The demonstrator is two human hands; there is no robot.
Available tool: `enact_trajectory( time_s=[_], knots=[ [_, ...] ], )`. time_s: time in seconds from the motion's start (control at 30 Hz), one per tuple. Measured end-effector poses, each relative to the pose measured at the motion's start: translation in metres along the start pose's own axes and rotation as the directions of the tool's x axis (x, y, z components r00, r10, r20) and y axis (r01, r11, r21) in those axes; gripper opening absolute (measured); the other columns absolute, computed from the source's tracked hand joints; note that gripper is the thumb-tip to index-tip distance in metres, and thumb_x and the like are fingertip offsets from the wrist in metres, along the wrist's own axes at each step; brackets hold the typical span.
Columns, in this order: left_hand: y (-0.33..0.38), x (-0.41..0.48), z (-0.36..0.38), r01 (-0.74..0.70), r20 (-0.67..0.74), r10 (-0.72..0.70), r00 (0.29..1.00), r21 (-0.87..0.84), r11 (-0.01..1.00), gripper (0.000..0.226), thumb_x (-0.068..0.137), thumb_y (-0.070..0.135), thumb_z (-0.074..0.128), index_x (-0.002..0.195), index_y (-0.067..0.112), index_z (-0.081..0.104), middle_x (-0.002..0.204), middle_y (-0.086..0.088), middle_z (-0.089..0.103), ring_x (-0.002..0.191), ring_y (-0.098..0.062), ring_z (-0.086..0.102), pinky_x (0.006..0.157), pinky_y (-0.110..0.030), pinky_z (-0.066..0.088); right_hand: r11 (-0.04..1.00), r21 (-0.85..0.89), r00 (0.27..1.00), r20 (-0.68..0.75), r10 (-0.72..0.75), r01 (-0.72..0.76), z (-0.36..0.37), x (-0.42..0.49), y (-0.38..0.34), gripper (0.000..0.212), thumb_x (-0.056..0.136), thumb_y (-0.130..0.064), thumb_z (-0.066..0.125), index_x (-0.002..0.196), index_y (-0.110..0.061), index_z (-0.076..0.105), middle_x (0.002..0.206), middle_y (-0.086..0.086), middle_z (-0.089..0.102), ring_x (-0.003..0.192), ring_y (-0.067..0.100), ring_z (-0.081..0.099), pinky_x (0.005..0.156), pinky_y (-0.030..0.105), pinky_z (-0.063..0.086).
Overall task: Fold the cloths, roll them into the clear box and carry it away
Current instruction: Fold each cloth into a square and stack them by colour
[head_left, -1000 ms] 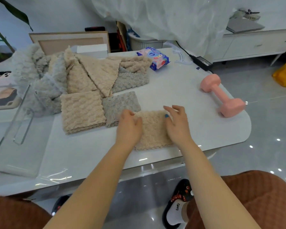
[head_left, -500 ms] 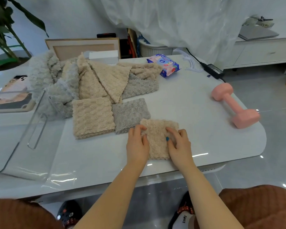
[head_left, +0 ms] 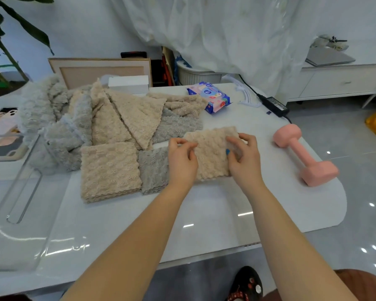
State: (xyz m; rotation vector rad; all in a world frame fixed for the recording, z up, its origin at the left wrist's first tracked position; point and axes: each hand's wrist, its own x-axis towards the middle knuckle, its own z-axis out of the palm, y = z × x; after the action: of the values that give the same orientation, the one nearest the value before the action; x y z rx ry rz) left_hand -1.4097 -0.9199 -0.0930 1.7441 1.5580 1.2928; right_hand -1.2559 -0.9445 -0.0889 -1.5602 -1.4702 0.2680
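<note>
A folded beige cloth (head_left: pixel 212 155) lies on the white table (head_left: pixel 215 209), its far edge raised. My left hand (head_left: pixel 182 161) pinches its left edge and my right hand (head_left: pixel 243 157) grips its right side. Left of it lie a folded grey cloth (head_left: pixel 153 168) and a folded beige cloth (head_left: pixel 109 170). Behind them sits a heap of unfolded beige and grey cloths (head_left: pixel 109 118). The clear box (head_left: pixel 15 192) stands at the table's left edge with nothing visible inside.
A pink dumbbell (head_left: pixel 304 155) lies to the right on the table. A tissue pack (head_left: pixel 211 96), a white hanger piece (head_left: pixel 245 94) and a black power adapter (head_left: pixel 274 104) lie at the far side. A phone (head_left: pixel 2 135) rests at the left.
Both hands went from pressing flat on the beige cloth to gripping its sides and lifting its far edge. The camera view shifted, so the table contents sit further right.
</note>
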Motion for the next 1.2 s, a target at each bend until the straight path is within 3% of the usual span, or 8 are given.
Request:
enact_trajectory(
  time_s=[0.1,0.23,0.47,0.57,0.73,0.83,1.1,1.2],
  knots=[
    [-0.023,0.008,0.011,0.036,0.169,-0.068,0.983,0.182,0.983,0.028,0.092,-0.003,0.045,0.115,0.0,0.06,0.125,-0.011,0.039,0.105,-0.024,0.05,0.094,-0.03,0.044,0.987,-0.15,0.977,0.19,0.092,-0.064,0.026,0.014,0.025,0.04,0.082,0.009,0.048,0.115,-0.004,0.065,0.123,0.013,0.045,0.099,0.015,0.05,0.086,0.006,0.033],
    [-0.042,-0.006,0.03,-0.073,0.293,-0.09,0.952,0.503,0.861,0.038,0.091,-0.001,0.042,0.128,0.001,0.048,0.144,-0.015,0.03,0.13,-0.033,0.029,0.104,-0.041,0.031,0.941,-0.338,0.969,0.236,0.075,0.01,0.054,-0.014,0.055,0.045,0.085,-0.013,0.034,0.119,-0.006,0.064,0.12,0.024,0.054,0.104,0.043,0.051,0.09,0.047,0.047],
    [-0.042,0.002,0.024,-0.129,0.338,-0.056,0.939,0.501,0.856,0.046,0.092,0.001,0.04,0.137,0.007,0.042,0.137,-0.013,0.037,0.122,-0.029,0.036,0.1,-0.04,0.038,0.865,-0.499,0.976,0.155,0.156,-0.059,0.058,-0.014,0.051,0.054,0.085,-0.025,0.024,0.124,-0.022,0.061,0.134,0.014,0.048,0.122,0.034,0.042,0.092,0.047,0.034],
    [-0.042,0.023,-0.001,-0.061,0.146,-0.009,0.989,0.469,0.881,0.035,0.096,0.014,0.042,0.131,0.011,0.048,0.135,-0.013,0.041,0.115,-0.026,0.045,0.1,-0.041,0.041,0.862,-0.507,0.979,0.161,0.125,-0.027,0.058,-0.015,0.052,0.045,0.087,-0.015,0.037,0.125,-0.019,0.06,0.134,0.016,0.048,0.121,0.035,0.043,0.092,0.048,0.034],
    [-0.051,0.073,-0.035,0.425,-0.026,-0.466,0.884,0.456,0.782,0.038,0.096,0.034,0.043,0.132,0.022,0.048,0.153,-0.02,0.006,0.139,-0.038,0.013,0.112,-0.048,0.018,0.871,-0.49,0.992,0.106,0.073,-0.011,0.057,-0.015,0.05,0.044,0.084,-0.011,0.039,0.121,-0.016,0.062,0.13,0.017,0.05,0.117,0.037,0.045,0.089,0.048,0.036],
    [-0.058,0.097,-0.039,0.6,0.056,-0.648,0.76,0.324,0.731,0.037,0.095,0.035,0.045,0.129,0.023,0.052,0.146,-0.02,0.025,0.134,-0.036,0.023,0.109,-0.039,0.024,0.884,-0.468,1.0,0.005,-0.014,0.014,0.052,-0.019,0.047,0.041,0.082,-0.01,0.037,0.116,-0.015,0.06,0.128,0.014,0.05,0.114,0.03,0.043,0.089,0.042,0.03],
    [-0.011,0.092,-0.057,0.029,-0.213,0.012,0.977,0.185,0.982,0.013,0.086,0.022,0.065,0.091,0.015,0.054,0.1,0.0,0.053,0.099,-0.018,0.05,0.08,-0.026,0.036,0.932,-0.363,0.998,-0.068,-0.005,-0.02,0.047,-0.034,0.037,0.035,0.085,-0.021,0.034,0.106,-0.019,0.062,0.124,0.006,0.053,0.115,0.021,0.04,0.088,0.032,0.02],
    [0.019,0.084,-0.071,-0.014,-0.111,0.012,0.994,-0.021,1.0,0.022,0.082,0.005,0.061,0.079,0.021,0.046,0.084,0.009,0.051,0.075,0.001,0.05,0.065,-0.018,0.039,0.972,-0.236,0.998,-0.055,0.009,-0.022,0.047,-0.036,0.019,0.037,0.086,-0.026,0.036,0.11,-0.018,0.062,0.127,0.004,0.051,0.114,0.018,0.044,0.089,0.032,0.022]
  ],
)
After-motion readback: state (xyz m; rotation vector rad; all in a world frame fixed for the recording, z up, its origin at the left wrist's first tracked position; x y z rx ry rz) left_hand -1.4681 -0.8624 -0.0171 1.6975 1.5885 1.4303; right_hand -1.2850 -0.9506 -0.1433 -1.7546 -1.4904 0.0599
